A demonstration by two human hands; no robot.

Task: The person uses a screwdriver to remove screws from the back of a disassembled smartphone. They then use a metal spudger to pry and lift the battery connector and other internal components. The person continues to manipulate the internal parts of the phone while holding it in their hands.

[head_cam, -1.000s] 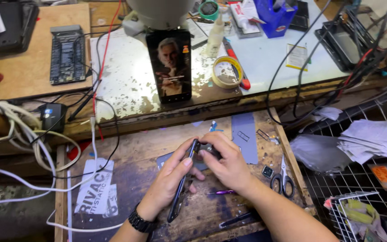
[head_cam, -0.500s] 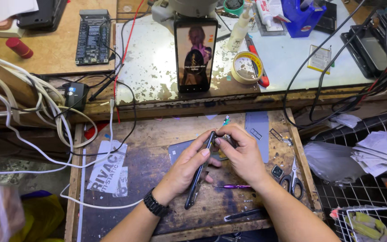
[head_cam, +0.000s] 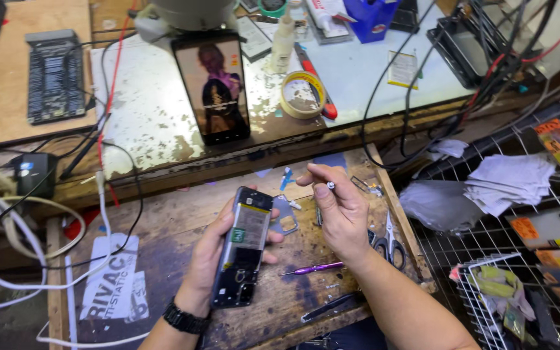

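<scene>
My left hand [head_cam: 212, 256] holds an opened black phone [head_cam: 244, 249] flat, its back cover off and the battery and board showing. My right hand [head_cam: 338, 207] is raised just to the right of the phone's top end and pinches a thin metal tool [head_cam: 330, 185] between thumb and fingers. A purple-handled tool [head_cam: 312, 268] lies on the wooden bench under my right wrist. A black watch [head_cam: 183, 319] is on my left wrist.
Scissors [head_cam: 391, 243] lie at the bench's right edge. A second phone [head_cam: 212, 87] with a lit screen leans on the white shelf behind, next to a tape roll [head_cam: 302, 94]. Cables [head_cam: 34, 214] hang at left. Wire racks [head_cam: 513, 272] with papers stand at right.
The phone was held on edge with both hands on it; now it lies flat in my left hand. My right hand has come off it and lifted with the thin tool.
</scene>
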